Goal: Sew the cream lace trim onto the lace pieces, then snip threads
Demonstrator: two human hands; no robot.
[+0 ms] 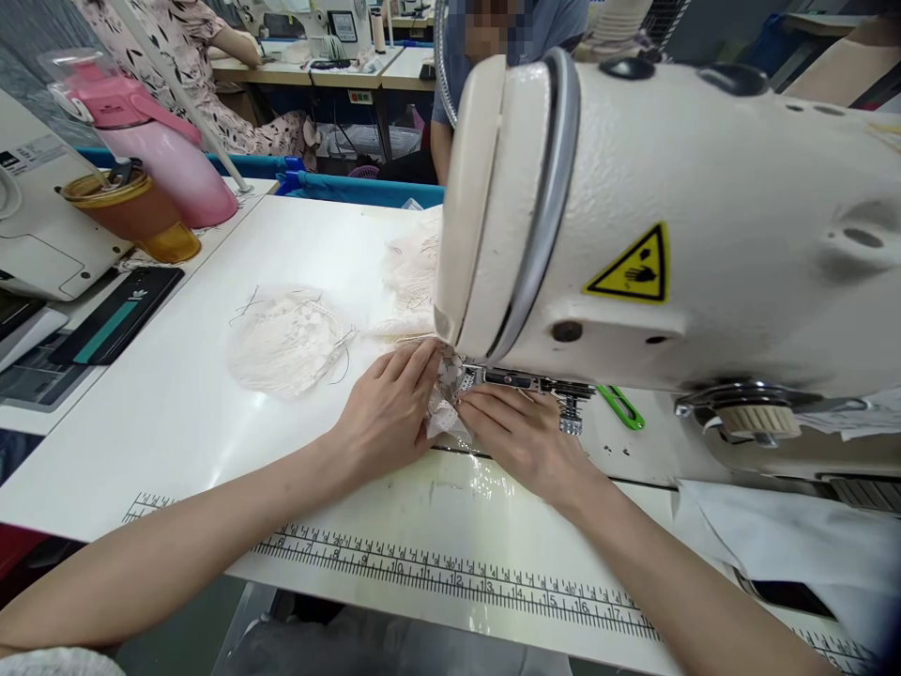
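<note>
A piece of white lace fabric (445,413) lies under the needle area of the sewing machine (535,225). On its left side, my left hand (394,399) presses the lace, fingers together and pointing toward the machine. My right hand (525,432) rests at the right edge of the lace, its fingertips partly tucked beneath the presser parts (517,378). The machine head hides the needle. More cream lace (412,268) lies behind my left hand and runs behind the machine. A separate round lace piece (288,343) with loose threads lies on the table to the left.
A phone (116,314), an amber cup (133,211) and a pink bottle (151,141) stand or lie at the left. Green thread snips (620,407) lie right of the needle area. White cloth (781,535) is at the right. A printed ruler (450,573) follows the front edge. Two people sit beyond.
</note>
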